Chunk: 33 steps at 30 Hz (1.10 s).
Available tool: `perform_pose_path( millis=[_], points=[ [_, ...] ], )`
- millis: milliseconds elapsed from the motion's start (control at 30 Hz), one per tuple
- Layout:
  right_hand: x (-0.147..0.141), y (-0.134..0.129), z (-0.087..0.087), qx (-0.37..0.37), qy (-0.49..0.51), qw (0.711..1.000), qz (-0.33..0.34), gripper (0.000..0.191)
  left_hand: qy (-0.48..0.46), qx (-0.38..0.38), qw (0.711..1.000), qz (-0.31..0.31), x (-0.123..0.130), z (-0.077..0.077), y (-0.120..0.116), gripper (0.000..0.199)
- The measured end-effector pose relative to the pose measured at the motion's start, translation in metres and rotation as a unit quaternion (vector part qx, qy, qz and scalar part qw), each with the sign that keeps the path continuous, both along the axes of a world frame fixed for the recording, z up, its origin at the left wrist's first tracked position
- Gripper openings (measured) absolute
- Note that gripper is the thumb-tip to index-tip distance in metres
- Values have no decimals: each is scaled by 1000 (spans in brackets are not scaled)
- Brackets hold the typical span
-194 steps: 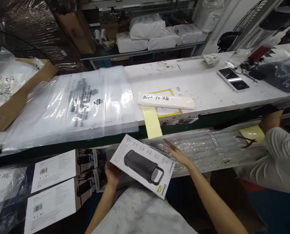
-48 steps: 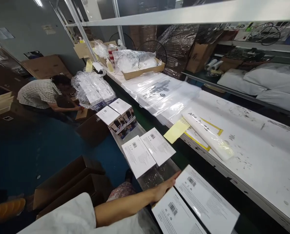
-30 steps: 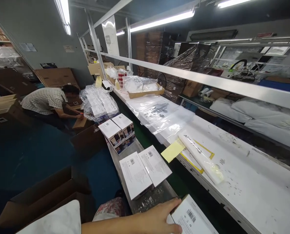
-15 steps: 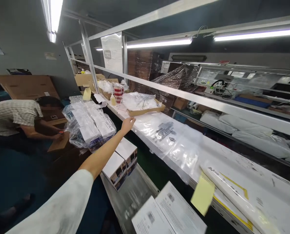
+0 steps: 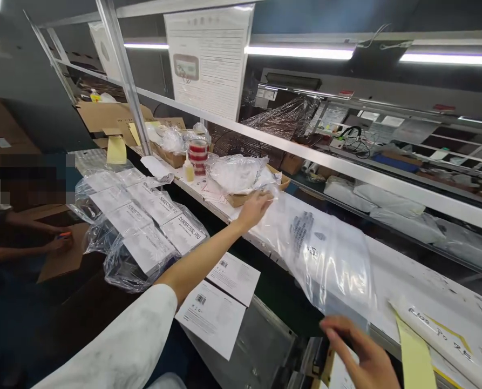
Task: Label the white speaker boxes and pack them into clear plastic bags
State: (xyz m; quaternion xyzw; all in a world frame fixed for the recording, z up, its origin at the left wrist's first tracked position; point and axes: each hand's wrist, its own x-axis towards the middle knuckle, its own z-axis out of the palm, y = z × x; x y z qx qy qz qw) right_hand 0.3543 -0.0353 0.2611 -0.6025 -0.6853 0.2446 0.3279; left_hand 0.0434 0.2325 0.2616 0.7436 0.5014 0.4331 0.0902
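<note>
My left hand (image 5: 257, 209) reaches across the bench, its fingers pinched on the end of a clear plastic bag (image 5: 333, 254) with dark print. The bag stretches from there to the right and droops over the bench's front edge. My right hand (image 5: 360, 351) is low on the right, fingers parted and slightly bent, with nothing seen in it. It is just in front of the bag's lower end. Beneath my left forearm stand white printed boxes (image 5: 216, 319) on a grey conveyor (image 5: 260, 335). Below my right hand, a partly hidden white box (image 5: 340, 375) shows.
Film-wrapped boxes (image 5: 151, 216) lie at left, near another person's hand (image 5: 62, 243). On the bench (image 5: 394, 254) are a shallow carton (image 5: 236, 200) of plastic bags, tape rolls (image 5: 198, 156), a small bottle (image 5: 188, 170) and a rolled white bag (image 5: 439, 335). A metal rail (image 5: 305, 151) crosses above.
My left hand has drawn the bag's end up and toward the carton, and the bag hangs more loosely. My right hand has come into view. The camera has shifted.
</note>
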Motion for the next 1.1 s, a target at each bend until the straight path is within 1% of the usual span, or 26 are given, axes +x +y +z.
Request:
perform_pose_path(
  millis=[67, 100, 167, 200, 233, 267, 300, 333, 367, 400, 467, 500, 567, 600, 633, 667, 733, 800, 833, 933, 1000, 1033, 1067, 1100],
  points=[
    [-14, 46, 25, 41, -25, 998, 35, 31, 13, 6, 997, -80, 4, 6, 4, 32],
    [-21, 73, 36, 71, -44, 995, 46, 30, 19, 2, 994, -110, 5, 8, 6, 30],
    [-40, 128, 56, 131, -81, 985, 73, 35, 0, 2, 990, -144, 4, 14, 11, 32],
    [-50, 156, 64, 163, -103, 978, 83, 42, -19, 6, 988, -156, 3, 16, 11, 37],
    [-61, 182, 72, 182, -141, 967, 107, 54, -36, 10, 985, -168, 1, 19, 11, 43],
    [-71, 205, 78, 200, -188, 953, 130, 67, -47, 13, 982, -180, -1, 22, 10, 47],
    [-81, 225, 83, 202, -245, 936, 154, 75, -52, 15, 980, -191, -3, 25, 8, 50],
    [-90, 242, 88, 197, -298, 920, 164, 77, -53, 14, 978, -203, -6, 26, 4, 51],
    [-98, 254, 92, 184, -342, 905, 171, 70, -57, 13, 976, -211, -9, 27, 1, 51],
    [-104, 263, 95, 167, -376, 895, 173, 58, -67, 11, 975, -211, -13, 27, -2, 51],
    [-111, 272, 100, 142, -407, 889, 155, 31, -109, -9, 977, -184, -24, 25, -7, 54],
    [-112, 273, 102, 136, -409, 891, 138, 23, -133, -32, 977, -163, -29, 24, -7, 56],
    [-109, 271, 105, 136, -402, 900, 98, 18, -177, -95, 973, -116, -39, 22, -4, 51],
    [-107, 269, 107, 134, -399, 903, 83, 17, -193, -131, 967, -103, -43, 21, -1, 45],
    [-104, 268, 108, 130, -395, 906, 72, 16, -208, -170, 957, -106, -46, 21, 2, 41],
    [-101, 267, 109, 125, -392, 909, 66, 15, -232, -211, 941, -125, -47, 20, 5, 39],
    [-95, 266, 112, 112, -383, 915, 61, 14, -298, -280, 893, -187, -45, 20, 11, 41],
    [-89, 265, 113, 96, -371, 921, 69, 16, -356, -314, 848, -236, -39, 20, 15, 40],
    [-85, 264, 114, 86, -364, 924, 75, 17, -373, -317, 836, -247, -36, 20, 16, 38],
    [-74, 259, 119, 49, -340, 934, 97, 30, -389, -306, 834, -245, -27, 20, 17, 42],
    [-68, 255, 123, 36, -321, 941, 102, 24, -393, -301, 838, -230, -23, 21, 19, 44],
    [-67, 253, 126, 31, -302, 947, 108, 20, -387, -294, 848, -210, -22, 22, 20, 44],
    [-65, 251, 127, 27, -276, 954, 115, 23, -377, -283, 863, -184, -21, 24, 22, 44],
    [-65, 249, 128, 23, -243, 962, 123, 31, -364, -272, 876, -157, -20, 26, 24, 43]
  ],
)
